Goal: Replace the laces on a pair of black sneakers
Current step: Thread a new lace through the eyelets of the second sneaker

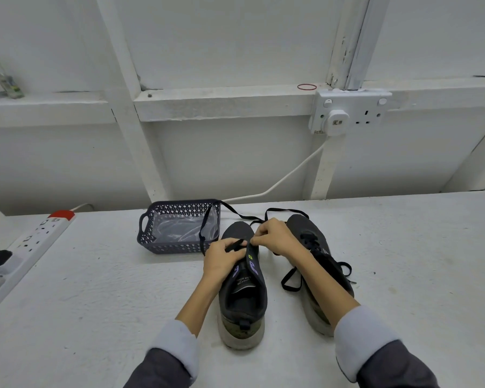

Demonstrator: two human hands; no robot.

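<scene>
Both hands thread a black lace (237,213) at the sneaker (242,301) on the desk (95,303)
The left hand (224,259) has a closed grip, fingers curled round a lace end. The right hand (275,236) has a tight grip, pinching the lace just above the tongue. The loose lace trails over the basket (154,247) rim, and the second sneaker (305,225) stands just beside, laced

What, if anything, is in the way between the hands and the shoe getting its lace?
Nothing visible. The left hand and right hand pinch the lace right on top of the left sneaker. The basket sits off to its left and the right sneaker on its other side, both clear of the hands.
</scene>
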